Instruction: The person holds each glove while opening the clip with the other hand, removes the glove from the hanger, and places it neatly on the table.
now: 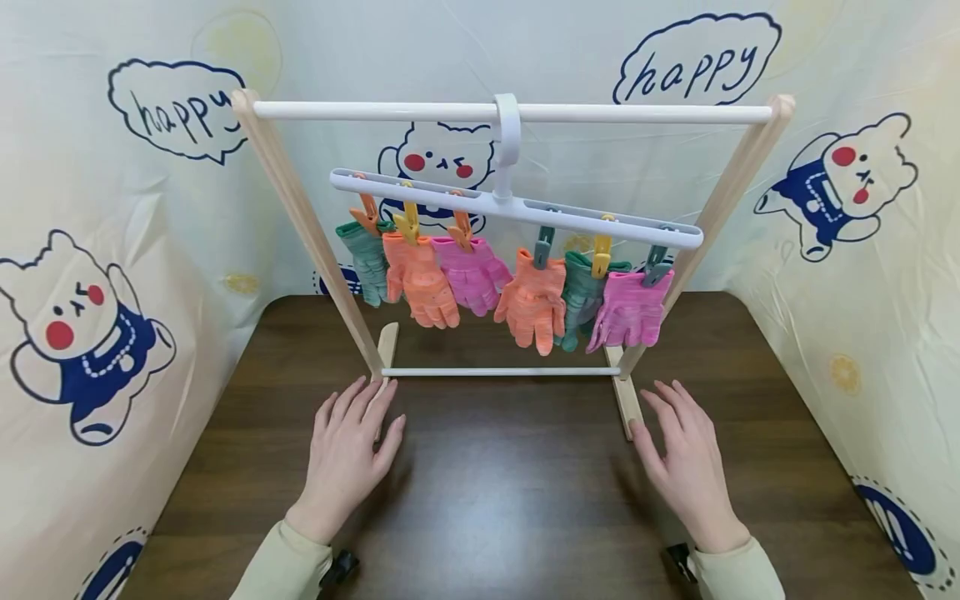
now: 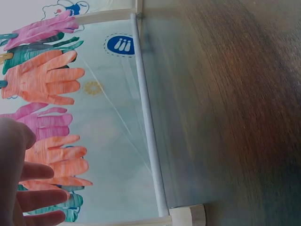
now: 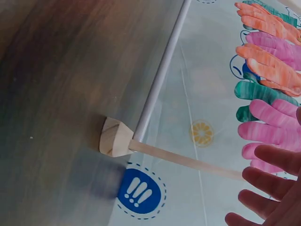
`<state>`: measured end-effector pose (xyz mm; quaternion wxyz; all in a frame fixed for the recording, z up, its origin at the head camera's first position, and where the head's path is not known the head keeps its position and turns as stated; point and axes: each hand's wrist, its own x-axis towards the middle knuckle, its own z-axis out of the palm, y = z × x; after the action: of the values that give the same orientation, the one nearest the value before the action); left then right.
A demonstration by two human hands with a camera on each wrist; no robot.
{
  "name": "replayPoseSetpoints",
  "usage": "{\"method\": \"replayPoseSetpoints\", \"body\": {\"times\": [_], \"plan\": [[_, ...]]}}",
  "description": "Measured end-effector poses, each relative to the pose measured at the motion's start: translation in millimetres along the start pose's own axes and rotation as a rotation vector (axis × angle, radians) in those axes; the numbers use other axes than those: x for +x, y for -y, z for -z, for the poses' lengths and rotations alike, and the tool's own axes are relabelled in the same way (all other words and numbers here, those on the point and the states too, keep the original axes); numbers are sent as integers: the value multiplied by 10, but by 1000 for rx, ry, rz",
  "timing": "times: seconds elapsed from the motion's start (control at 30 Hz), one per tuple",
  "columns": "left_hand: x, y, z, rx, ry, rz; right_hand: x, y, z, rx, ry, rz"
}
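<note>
A lavender clip hanger (image 1: 504, 204) hangs by its hook from the top rod of a wooden rack, its right end lower than its left. Clothes pegs on it hold several small knitted gloves in green, orange (image 1: 422, 279) and pink (image 1: 630, 308). My left hand (image 1: 347, 450), empty and with relaxed fingers, is beside the rack's left foot (image 1: 387, 343). Near the right foot (image 1: 627, 404) is my right hand (image 1: 684, 458), also holding nothing, fingers loosely spread. Whether either hand touches the feet, I cannot tell.
The rack has a white top rod (image 1: 637, 115), slanting wooden posts (image 1: 303, 225) and a lower white crossbar (image 1: 502, 372). It stands on a dark brown table (image 1: 495, 492). Pale printed cloth (image 1: 187, 217) with cartoon bears surrounds the table at the back and sides.
</note>
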<state>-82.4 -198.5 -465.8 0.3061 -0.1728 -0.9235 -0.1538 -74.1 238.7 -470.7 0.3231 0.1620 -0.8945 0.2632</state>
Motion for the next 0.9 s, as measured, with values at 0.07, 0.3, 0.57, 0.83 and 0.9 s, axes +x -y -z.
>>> {"method": "replayPoseSetpoints", "body": {"times": [0.07,0.3,0.57,0.83,0.9], "plan": [[2,-4,-2,-6,-19,-8,9,6,11,6,0,4],[40,-36,7,-20,-31,-18,38,35,45,-1,-3,18],[109,-99,3,-27,-32,-40,115,114,91,16,-83,47],[204,-215,-2,-40,-19,-61,195,171,134,43,-110,76],[224,-240,-11,-47,-16,-65,221,179,145,47,-112,87]]}}
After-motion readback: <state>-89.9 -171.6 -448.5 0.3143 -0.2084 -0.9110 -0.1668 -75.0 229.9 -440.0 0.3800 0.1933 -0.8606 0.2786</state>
